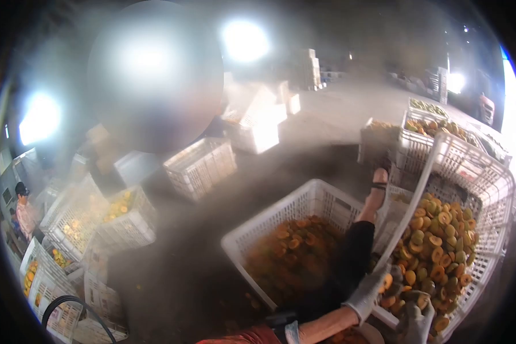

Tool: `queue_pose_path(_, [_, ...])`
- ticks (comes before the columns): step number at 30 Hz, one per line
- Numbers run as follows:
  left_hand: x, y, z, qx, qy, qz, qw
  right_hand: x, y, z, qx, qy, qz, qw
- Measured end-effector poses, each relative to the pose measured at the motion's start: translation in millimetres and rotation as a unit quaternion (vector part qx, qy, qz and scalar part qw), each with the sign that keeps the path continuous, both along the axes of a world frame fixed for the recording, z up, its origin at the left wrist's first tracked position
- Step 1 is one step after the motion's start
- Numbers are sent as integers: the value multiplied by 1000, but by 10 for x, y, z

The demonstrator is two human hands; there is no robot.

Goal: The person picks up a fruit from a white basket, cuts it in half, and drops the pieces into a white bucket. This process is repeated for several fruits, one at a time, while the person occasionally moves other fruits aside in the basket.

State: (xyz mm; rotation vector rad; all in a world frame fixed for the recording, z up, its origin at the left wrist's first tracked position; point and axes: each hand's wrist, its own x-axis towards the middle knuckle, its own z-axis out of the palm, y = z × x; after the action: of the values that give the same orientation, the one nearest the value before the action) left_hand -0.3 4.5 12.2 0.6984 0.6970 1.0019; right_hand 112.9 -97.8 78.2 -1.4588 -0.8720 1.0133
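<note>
Our gloved hands work among cut orange fruit in a white crate at lower right.
Our left hand [368, 293] curls beside a cut half [387, 282]; our right hand [414, 324], fingers partly bent, meets another fruit piece [422, 301]. We cannot tell whether either grips firmly. The fruit pile [437, 254] fills much of the white crate [476, 166]; a second crate [269, 210] of fruit sits to its left. A light fingertip hold, kept low over the pile, should spare the cut flesh from bruising.
</note>
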Motion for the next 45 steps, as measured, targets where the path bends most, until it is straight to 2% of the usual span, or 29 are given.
queue_pose_path(1, [-22,-29,-4,32,-12,32,999,9,13,-105,1,-4,-11,1000])
queue_pose_path(2, [-39,-5,23,-30,-104,21,994,-39,70,-321,53,-27,-26,998])
queue_pose_path(3, [-55,49,74,-97,-191,9,977,-75,82,-535,91,-115,-15,989])
queue_pose_path(4, [-95,60,111,-127,-212,-2,969,-89,103,-738,111,-263,28,958])
queue_pose_path(5, [-122,39,145,-161,-232,-11,959,-218,97,-751,124,-268,34,955])
queue_pose_path(6, [-139,-8,234,-145,-204,-7,968,-337,36,-554,80,-311,48,946])
queue_pose_path(7, [-126,-46,278,-125,-176,-3,976,-362,43,-643,39,-352,51,934])
queue_pose_path(8, [-108,-58,259,-121,-173,-3,978,-423,44,-595,31,-310,42,949])
queue_pose_path(11, [-119,-62,286,-123,-156,-24,980,-463,100,-677,63,-353,-20,933])
queue_pose_path(14, [-129,-77,241,-55,-138,-55,987,-454,145,-788,87,-340,-49,935])
queue_pose_path(20, [-86,-136,211,-35,-161,-35,986,-483,198,-903,72,-315,-49,945])
queue_pose_path(21, [-84,-176,241,114,-53,-10,992,-479,202,-952,88,-312,-34,945])
queue_pose_path(23, [-104,-194,236,219,48,0,975,-507,270,-1076,61,-61,-59,995])
queue_pose_path(24, [-101,-213,238,169,27,-1,985,-576,309,-1002,114,187,-82,972])
queue_pose_path(25, [-84,-215,233,122,4,-3,993,-629,329,-911,143,428,-95,887])
queue_pose_path(27, [-38,-168,166,-5,-21,-23,1000,-619,368,-1043,164,320,-75,930])
queue_pose_path(29, [-15,-138,120,-13,-6,-10,1000,-386,398,-1365,83,376,-35,922])
queue_pose_path(30, [0,-181,120,-3,-65,12,998,-402,344,-1244,104,373,-13,922])
queue_pose_path(31, [-8,-166,64,1,-67,14,998,-385,315,-1143,107,371,-10,922])
queue_pose_path(32, [-35,-142,21,27,-55,-17,998,-365,288,-1051,40,64,27,997])
queue_pose_path(33, [-53,-125,-19,53,-42,-47,997,-370,264,-992,-31,-250,59,966])
queue_pose_path(34, [-66,-121,-43,64,-6,-59,996,-416,230,-972,29,-259,40,965])
queue_pose_path(35, [-55,-115,-87,65,-7,-58,996,-422,254,-1061,31,-260,41,964])
queue_pose_path(37, [16,-108,-208,62,-21,-69,996,-355,292,-1385,141,-57,-18,988])
queue_pose_path(38, [0,-147,-150,64,-22,-69,995,-261,222,-1496,144,-59,-19,988])
queue_pose_path(39, [-23,-202,-54,78,25,-67,994,-147,162,-1591,74,160,58,983])
queue_pose_path(40, [-49,-232,30,93,73,-68,991,-60,124,-1663,3,370,131,920])
queue_pose_path(44, [20,-306,2,124,113,-74,983,-291,-1,-1237,17,296,9,955])
queue_pose_path(45, [84,-361,-10,29,66,-31,997,-356,-30,-1090,14,274,-26,961])
